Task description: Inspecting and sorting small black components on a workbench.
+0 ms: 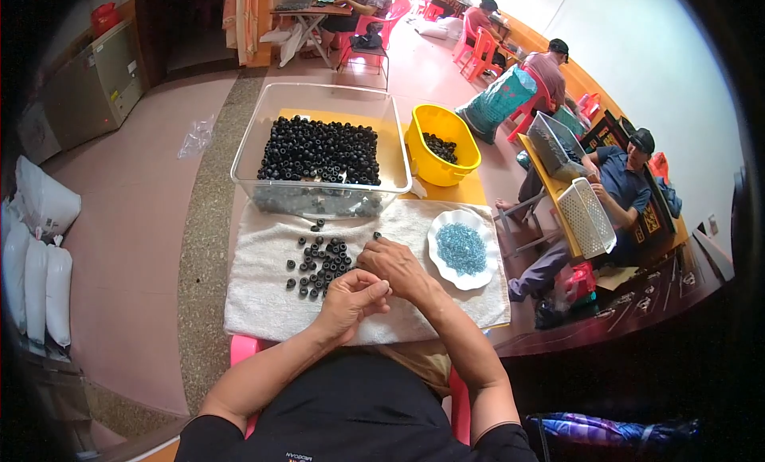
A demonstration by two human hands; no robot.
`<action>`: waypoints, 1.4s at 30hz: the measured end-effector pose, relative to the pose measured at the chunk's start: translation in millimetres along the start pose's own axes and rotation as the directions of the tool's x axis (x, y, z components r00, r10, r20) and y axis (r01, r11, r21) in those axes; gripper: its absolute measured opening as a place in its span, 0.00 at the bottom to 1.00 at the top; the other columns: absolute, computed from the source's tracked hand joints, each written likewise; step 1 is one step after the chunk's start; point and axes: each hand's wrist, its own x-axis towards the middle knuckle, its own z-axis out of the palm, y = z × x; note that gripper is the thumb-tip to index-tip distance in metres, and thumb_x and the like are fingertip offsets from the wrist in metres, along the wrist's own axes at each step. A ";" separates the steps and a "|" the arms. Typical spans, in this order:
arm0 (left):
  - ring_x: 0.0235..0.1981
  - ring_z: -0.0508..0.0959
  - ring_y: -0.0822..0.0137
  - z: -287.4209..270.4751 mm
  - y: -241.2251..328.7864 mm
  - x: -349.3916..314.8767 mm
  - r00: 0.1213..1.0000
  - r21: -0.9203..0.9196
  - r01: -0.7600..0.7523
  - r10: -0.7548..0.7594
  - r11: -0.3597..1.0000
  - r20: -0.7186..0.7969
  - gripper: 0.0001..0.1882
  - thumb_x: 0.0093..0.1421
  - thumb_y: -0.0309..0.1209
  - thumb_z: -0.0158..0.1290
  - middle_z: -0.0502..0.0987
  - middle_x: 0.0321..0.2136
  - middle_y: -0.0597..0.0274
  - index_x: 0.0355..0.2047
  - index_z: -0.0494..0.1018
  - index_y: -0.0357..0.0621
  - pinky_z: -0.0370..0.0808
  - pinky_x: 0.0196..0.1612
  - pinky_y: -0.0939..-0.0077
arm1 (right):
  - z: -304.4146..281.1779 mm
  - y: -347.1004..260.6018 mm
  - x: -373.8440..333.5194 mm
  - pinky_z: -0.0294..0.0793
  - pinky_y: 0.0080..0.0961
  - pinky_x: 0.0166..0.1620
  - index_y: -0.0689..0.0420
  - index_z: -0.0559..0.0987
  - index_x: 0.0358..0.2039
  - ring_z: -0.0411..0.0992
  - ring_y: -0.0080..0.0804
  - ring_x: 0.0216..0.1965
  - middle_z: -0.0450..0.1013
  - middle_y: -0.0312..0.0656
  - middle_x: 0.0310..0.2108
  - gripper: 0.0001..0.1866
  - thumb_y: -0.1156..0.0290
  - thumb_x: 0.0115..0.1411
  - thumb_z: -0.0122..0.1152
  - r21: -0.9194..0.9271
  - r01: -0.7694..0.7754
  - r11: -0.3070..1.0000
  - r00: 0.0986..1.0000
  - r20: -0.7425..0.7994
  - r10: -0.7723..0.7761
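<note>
My left hand is low over the white towel, its thumb and forefinger pinched together. Whatever is between them is too small to make out. Close beyond it, my right hand is bent with its fingers curled down, the tips hidden from view. One small black ring-like part shows just past its knuckles; whether it touches the hand I cannot tell. Left of both hands lies a loose pile of small black parts with round holes. A white scalloped dish of tiny clear-blue pieces stands to the right.
Behind the towel stands a clear plastic bin with many black parts. A yellow tub holding more is beside it. At the right, a person handles a white perforated basket. White sacks stand far left.
</note>
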 end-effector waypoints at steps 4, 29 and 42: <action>0.30 0.79 0.73 -0.6 -0.1 1.1 1.000 -0.010 -0.005 0.005 1.000 0.004 0.04 0.62 0.27 0.58 0.80 0.32 0.61 0.36 0.75 0.43 0.82 0.35 0.76 | 0.9 2.5 -0.7 0.72 0.32 0.43 0.54 0.79 0.34 0.71 0.39 0.39 0.71 0.39 0.33 0.15 0.66 0.43 0.62 -0.003 0.028 1.000 1.000 0.011 -0.028; 0.35 0.80 0.70 -5.3 1.2 7.4 0.999 0.115 -0.009 0.013 0.993 -0.035 0.08 0.63 0.24 0.55 0.78 0.35 0.61 0.42 0.74 0.37 0.81 0.44 0.73 | -35.6 -1.0 -51.6 0.71 0.15 0.32 0.62 0.78 0.34 0.71 0.15 0.28 0.75 0.31 0.27 0.04 0.76 0.60 0.62 0.949 -0.181 0.258 0.874 0.035 0.485; 0.37 0.81 0.68 -9.5 -2.9 5.7 0.998 0.193 -0.008 -0.006 0.981 0.070 0.08 0.62 0.25 0.56 0.79 0.36 0.57 0.40 0.74 0.35 0.82 0.43 0.72 | -25.9 -14.1 -65.5 0.77 0.22 0.41 0.64 0.77 0.36 0.76 0.24 0.34 0.77 0.38 0.32 0.07 0.76 0.59 0.65 0.978 -0.204 0.053 0.924 0.174 0.340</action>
